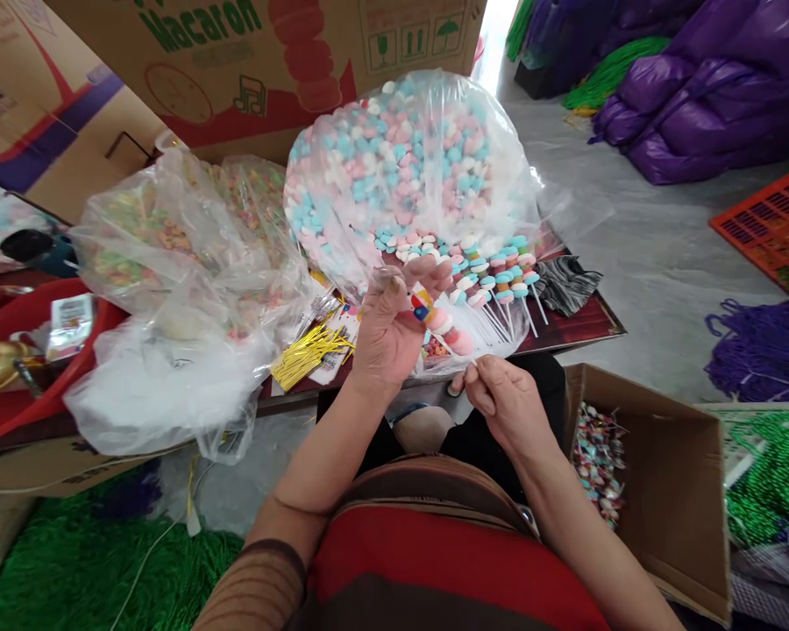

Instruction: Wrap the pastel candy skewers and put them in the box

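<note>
My right hand [503, 399] pinches the white stick of a marshmallow skewer [458, 340] just in front of my body. The skewer slants up to the left, with pink and white pieces and a small colourful printed bit at its top. My left hand [391, 329] is curled, palm up, around that top end; a clear wrapper there is hard to make out. Finished marshmallow skewers [500, 272] lie just beyond on the table. Loose white sticks [477, 324] lie under them, on clear plastic. Left of my left hand lie gold twist ties [309, 355] on printed cards.
A large clear bag of pink, blue and white marshmallows [408, 166] stands behind. Bags of gummy candy [171, 228] and a red basin [98, 350] are left. An open cardboard box [671, 491] holding wrapped candies stands low right. A big carton [237, 79] blocks the back.
</note>
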`<action>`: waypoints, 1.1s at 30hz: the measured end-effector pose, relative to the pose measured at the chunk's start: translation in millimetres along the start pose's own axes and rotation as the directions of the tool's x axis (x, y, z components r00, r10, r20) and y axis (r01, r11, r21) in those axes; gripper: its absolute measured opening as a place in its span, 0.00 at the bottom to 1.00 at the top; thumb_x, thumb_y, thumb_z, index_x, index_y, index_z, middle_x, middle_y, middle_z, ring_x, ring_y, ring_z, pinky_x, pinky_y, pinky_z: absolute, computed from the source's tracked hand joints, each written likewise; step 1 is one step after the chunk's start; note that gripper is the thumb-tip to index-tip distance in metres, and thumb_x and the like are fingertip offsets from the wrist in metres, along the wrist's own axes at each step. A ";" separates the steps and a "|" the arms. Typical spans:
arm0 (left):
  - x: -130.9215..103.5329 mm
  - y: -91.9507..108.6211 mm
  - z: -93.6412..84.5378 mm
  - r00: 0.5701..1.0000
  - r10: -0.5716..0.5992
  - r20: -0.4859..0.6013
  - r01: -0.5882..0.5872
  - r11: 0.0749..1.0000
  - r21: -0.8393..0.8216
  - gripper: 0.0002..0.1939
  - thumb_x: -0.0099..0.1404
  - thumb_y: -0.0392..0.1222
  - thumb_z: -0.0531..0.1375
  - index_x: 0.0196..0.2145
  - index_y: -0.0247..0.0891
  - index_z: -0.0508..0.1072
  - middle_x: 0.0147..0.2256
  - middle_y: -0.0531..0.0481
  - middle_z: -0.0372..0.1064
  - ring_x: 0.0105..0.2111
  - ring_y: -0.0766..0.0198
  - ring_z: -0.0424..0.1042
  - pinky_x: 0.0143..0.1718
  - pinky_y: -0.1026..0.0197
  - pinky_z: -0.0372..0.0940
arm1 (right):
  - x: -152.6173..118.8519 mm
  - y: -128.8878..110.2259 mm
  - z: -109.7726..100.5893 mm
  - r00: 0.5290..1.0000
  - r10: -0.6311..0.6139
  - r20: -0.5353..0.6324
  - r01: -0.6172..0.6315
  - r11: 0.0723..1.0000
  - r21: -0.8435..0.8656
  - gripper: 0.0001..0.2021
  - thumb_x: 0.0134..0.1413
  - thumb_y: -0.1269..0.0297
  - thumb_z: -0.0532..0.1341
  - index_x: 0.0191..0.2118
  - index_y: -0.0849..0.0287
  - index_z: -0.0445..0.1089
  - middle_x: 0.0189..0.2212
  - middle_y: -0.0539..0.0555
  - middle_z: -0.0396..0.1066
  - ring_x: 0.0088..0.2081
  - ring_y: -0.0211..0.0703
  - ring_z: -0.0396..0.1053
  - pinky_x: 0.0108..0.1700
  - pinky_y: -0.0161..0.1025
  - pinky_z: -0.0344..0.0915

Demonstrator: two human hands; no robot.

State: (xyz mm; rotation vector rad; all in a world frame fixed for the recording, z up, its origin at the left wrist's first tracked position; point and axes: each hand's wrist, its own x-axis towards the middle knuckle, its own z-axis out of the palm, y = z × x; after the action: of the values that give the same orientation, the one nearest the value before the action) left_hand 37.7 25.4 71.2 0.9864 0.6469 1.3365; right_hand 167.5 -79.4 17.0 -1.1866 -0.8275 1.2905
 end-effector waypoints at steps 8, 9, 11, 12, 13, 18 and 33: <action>-1.7 -10.1 -0.5 0.996 -0.087 -0.016 0.087 0.996 0.013 0.25 0.62 0.66 0.65 0.49 0.49 0.71 0.43 0.49 0.78 0.47 0.56 0.78 0.32 0.60 0.70 | 3.9 11.1 1.3 0.980 -0.104 -0.172 0.099 0.994 -0.041 0.14 0.49 0.52 0.73 0.36 0.56 0.76 0.22 0.46 0.68 0.25 0.36 0.61 0.29 0.36 0.59; -2.2 -9.1 0.0 0.996 -0.092 0.003 0.092 0.996 -0.002 0.28 0.60 0.66 0.66 0.51 0.50 0.71 0.42 0.50 0.78 0.47 0.55 0.78 0.35 0.59 0.71 | 4.1 12.1 1.2 0.974 -0.117 -0.194 0.112 0.993 -0.037 0.13 0.49 0.53 0.73 0.33 0.56 0.76 0.23 0.47 0.69 0.25 0.35 0.60 0.29 0.36 0.58; -2.5 -3.7 -0.7 0.993 -0.090 0.081 0.095 0.994 -0.061 0.35 0.54 0.67 0.70 0.55 0.50 0.70 0.42 0.49 0.79 0.50 0.52 0.78 0.43 0.55 0.73 | 5.2 12.9 0.9 0.974 -0.105 -0.202 0.113 0.993 0.032 0.14 0.49 0.51 0.72 0.28 0.57 0.75 0.21 0.47 0.69 0.23 0.35 0.58 0.28 0.36 0.56; -2.1 0.5 -2.1 0.987 -0.088 0.137 0.102 0.990 -0.098 0.40 0.51 0.69 0.70 0.56 0.50 0.70 0.43 0.48 0.79 0.53 0.50 0.77 0.48 0.52 0.72 | 6.1 12.9 0.7 0.976 -0.093 -0.196 0.109 0.991 0.074 0.16 0.49 0.50 0.72 0.27 0.57 0.74 0.20 0.47 0.68 0.23 0.34 0.57 0.27 0.35 0.55; -1.2 5.6 -4.3 0.977 -0.089 0.193 0.116 0.984 -0.133 0.43 0.48 0.71 0.71 0.57 0.50 0.70 0.44 0.47 0.80 0.56 0.47 0.75 0.53 0.49 0.71 | 7.1 12.6 0.3 0.978 -0.083 -0.189 0.105 0.989 0.106 0.17 0.49 0.49 0.72 0.25 0.57 0.74 0.19 0.47 0.68 0.22 0.34 0.56 0.26 0.35 0.54; 7.5 30.6 -15.0 0.940 -0.115 0.321 0.168 0.976 -0.141 0.35 0.50 0.66 0.72 0.50 0.44 0.77 0.43 0.43 0.82 0.57 0.44 0.75 0.61 0.42 0.66 | 9.4 10.3 -4.4 0.973 -0.086 -0.213 0.108 0.990 0.092 0.14 0.44 0.52 0.75 0.27 0.57 0.79 0.22 0.50 0.73 0.24 0.34 0.61 0.28 0.35 0.58; 3.0 11.0 10.6 0.986 -0.154 -0.062 0.135 0.961 -0.240 0.17 0.67 0.59 0.63 0.39 0.42 0.75 0.28 0.54 0.79 0.43 0.59 0.82 0.51 0.55 0.73 | 4.6 9.1 -6.4 0.993 -0.087 -0.086 0.081 0.994 -0.074 0.23 0.59 0.44 0.64 0.27 0.61 0.74 0.16 0.45 0.56 0.20 0.30 0.46 0.23 0.34 0.44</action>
State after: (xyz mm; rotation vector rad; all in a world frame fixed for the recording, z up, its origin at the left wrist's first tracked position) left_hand 41.8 25.5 86.2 0.6837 0.5936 1.2938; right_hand 171.9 -77.1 6.0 -1.2425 -0.8546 1.1403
